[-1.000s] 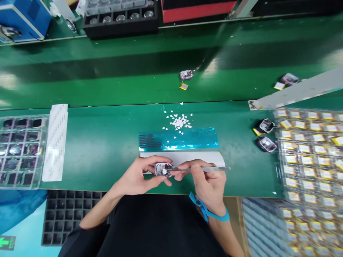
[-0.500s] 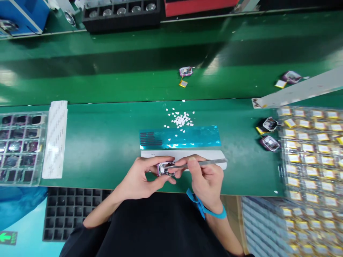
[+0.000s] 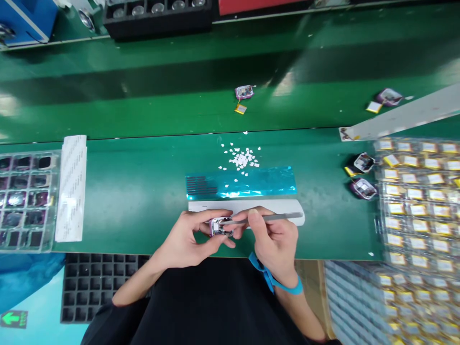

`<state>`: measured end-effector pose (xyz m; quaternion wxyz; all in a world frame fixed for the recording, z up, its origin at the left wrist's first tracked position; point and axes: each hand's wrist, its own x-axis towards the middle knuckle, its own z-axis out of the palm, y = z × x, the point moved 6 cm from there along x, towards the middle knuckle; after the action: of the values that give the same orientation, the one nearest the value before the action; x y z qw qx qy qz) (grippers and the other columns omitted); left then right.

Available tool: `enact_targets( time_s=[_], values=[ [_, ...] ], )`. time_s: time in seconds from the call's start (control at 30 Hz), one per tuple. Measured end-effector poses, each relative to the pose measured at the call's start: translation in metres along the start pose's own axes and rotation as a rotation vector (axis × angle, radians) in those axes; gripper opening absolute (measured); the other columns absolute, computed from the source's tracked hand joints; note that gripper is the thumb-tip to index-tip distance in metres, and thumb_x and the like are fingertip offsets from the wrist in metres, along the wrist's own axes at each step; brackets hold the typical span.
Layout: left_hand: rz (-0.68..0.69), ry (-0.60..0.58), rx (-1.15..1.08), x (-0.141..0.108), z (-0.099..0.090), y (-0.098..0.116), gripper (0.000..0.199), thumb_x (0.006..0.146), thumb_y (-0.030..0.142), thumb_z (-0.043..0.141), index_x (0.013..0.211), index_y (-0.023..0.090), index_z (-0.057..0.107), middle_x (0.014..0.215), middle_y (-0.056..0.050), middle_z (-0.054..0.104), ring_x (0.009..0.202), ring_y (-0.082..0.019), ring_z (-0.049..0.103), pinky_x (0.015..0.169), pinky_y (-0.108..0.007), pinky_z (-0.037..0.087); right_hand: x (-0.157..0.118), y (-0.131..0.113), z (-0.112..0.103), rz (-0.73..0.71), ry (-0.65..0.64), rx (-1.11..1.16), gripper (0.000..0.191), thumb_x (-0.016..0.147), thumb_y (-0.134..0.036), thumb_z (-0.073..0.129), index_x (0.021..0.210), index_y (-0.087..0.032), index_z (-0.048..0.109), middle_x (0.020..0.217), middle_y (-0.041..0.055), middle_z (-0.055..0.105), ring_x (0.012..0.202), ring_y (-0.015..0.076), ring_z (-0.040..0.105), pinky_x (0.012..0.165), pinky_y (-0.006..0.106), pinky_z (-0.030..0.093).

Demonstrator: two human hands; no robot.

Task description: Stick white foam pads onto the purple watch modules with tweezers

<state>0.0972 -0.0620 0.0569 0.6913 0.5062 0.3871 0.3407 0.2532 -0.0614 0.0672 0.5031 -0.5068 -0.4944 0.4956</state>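
Note:
My left hand [image 3: 192, 238] is closed around the edges of a small open device housing [image 3: 220, 226], purple outside with a white rim and electronics inside. In my right hand [image 3: 273, 237] is a pair of metal tweezers [image 3: 275, 217], pinched between thumb and fingers. The tweezers' tip reaches into the housing; what it touches there is too small to tell. Under the hands lies a white strip [image 3: 294, 207]. Just beyond it are a shiny blue film strip [image 3: 257, 181] with dark thin pieces and a scatter of small white bits [image 3: 243, 159].
Batteries fill clear trays [image 3: 419, 208] at the right, beside two open housings [image 3: 363, 188]. At the left are a tray of dark devices [image 3: 22, 182] and white paper strips [image 3: 72, 187]. Another housing with its yellow battery [image 3: 240, 109] lies farther back. A grey bar [image 3: 402, 117] slants in from the right.
The view has shifted slightly. Both hands keep their grips, and the tweezers are still inside the housing, with at most a tiny movement of their tip.

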Motion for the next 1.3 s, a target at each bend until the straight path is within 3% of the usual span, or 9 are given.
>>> enact_targets(
  time_s=[0.23,0.43,0.57,0.67,0.73,0.87,1.07,1.2,1.3],
  values=[
    [-0.082,-0.018,-0.077,0.002,0.003,-0.008,0.025,0.099,0.018,0.057,0.119,0.01,0.069,0.094,-0.012,0.079,0.072,-0.026,0.081,0.069,-0.032,0.066,-0.003,-0.002,0.002,-0.07,-0.021,-0.12,0.029,0.105,-0.027,0.054,0.093,-0.021,0.08,0.068,0.0028,0.075,0.055,0.015,0.07,0.051,0.025,0.058],
    [-0.003,-0.036,0.215,-0.001,-0.01,0.006,0.03,0.103,0.022,0.051,0.127,0.012,0.066,0.066,-0.001,0.073,0.057,-0.017,0.072,0.065,-0.029,0.057,0.01,-0.039,-0.03,-0.532,0.094,-0.061,0.027,0.104,-0.031,0.054,0.103,-0.023,0.079,0.074,0.0042,0.075,0.06,0.0176,0.068,0.052,0.032,0.054],
    [0.118,0.085,0.631,0.008,-0.034,0.015,0.022,0.103,0.024,0.052,0.116,0.018,0.069,0.078,-0.002,0.077,0.069,-0.017,0.071,0.068,-0.03,0.052,0.039,-0.042,-0.019,-0.479,-0.13,-0.397,0.022,0.103,-0.021,0.056,0.103,-0.024,0.078,0.087,0.0024,0.078,0.074,0.0168,0.071,0.07,0.035,0.059],
    [0.315,0.179,0.937,0.016,-0.043,0.013,0.019,0.102,0.019,0.051,0.111,0.018,0.068,0.1,-0.006,0.08,0.084,-0.021,0.072,0.083,-0.037,0.049,0.052,-0.021,-0.001,-0.459,-0.336,-0.532,0.02,0.103,-0.023,0.058,0.106,-0.022,0.077,0.097,0.0029,0.079,0.086,0.018,0.072,0.081,0.036,0.06],
    [0.392,0.162,1.015,0.021,-0.043,0.006,0.019,0.103,0.016,0.049,0.112,0.017,0.066,0.104,-0.008,0.079,0.087,-0.021,0.072,0.088,-0.039,0.046,0.057,-0.003,0.006,-0.444,-0.421,-0.569,0.022,0.105,-0.025,0.055,0.107,-0.021,0.077,0.103,0.0038,0.079,0.092,0.0191,0.072,0.085,0.037,0.06],
    [0.404,0.04,1.083,0.025,-0.041,-0.007,0.023,0.104,0.015,0.044,0.117,0.017,0.063,0.104,-0.007,0.078,0.089,-0.022,0.067,0.083,-0.038,0.043,0.061,0.019,0.006,-0.387,-0.461,-0.562,0.026,0.106,-0.028,0.052,0.108,-0.022,0.078,0.105,0.0041,0.079,0.095,0.02,0.072,0.089,0.039,0.06],
    [0.429,-0.054,1.175,0.025,-0.035,-0.01,0.025,0.104,0.013,0.043,0.121,0.018,0.06,0.119,-0.008,0.077,0.094,-0.023,0.063,0.078,-0.038,0.039,0.062,0.021,-0.003,-0.346,-0.473,-0.535,0.024,0.105,-0.027,0.054,0.115,-0.024,0.076,0.109,0.006,0.076,0.099,0.0201,0.071,0.089,0.038,0.06],
    [0.415,-0.073,1.234,0.026,-0.032,-0.012,0.031,0.101,0.01,0.041,0.123,0.018,0.061,0.119,-0.009,0.077,0.095,-0.025,0.062,0.079,-0.038,0.04,0.061,0.023,-0.003,-0.414,-0.495,-0.541,0.024,0.105,-0.023,0.054,0.116,-0.022,0.075,0.112,0.0063,0.076,0.101,0.0187,0.072,0.09,0.037,0.062],
    [0.416,-0.076,1.238,0.028,-0.031,-0.014,0.032,0.099,0.008,0.04,0.119,0.017,0.063,0.118,-0.01,0.076,0.092,-0.026,0.062,0.075,-0.037,0.041,0.052,0.026,0.004,-0.562,-0.556,-0.658,0.029,0.101,-0.011,0.052,0.119,-0.02,0.073,0.12,0.0066,0.076,0.106,0.0197,0.074,0.091,0.038,0.064]
  ],
)
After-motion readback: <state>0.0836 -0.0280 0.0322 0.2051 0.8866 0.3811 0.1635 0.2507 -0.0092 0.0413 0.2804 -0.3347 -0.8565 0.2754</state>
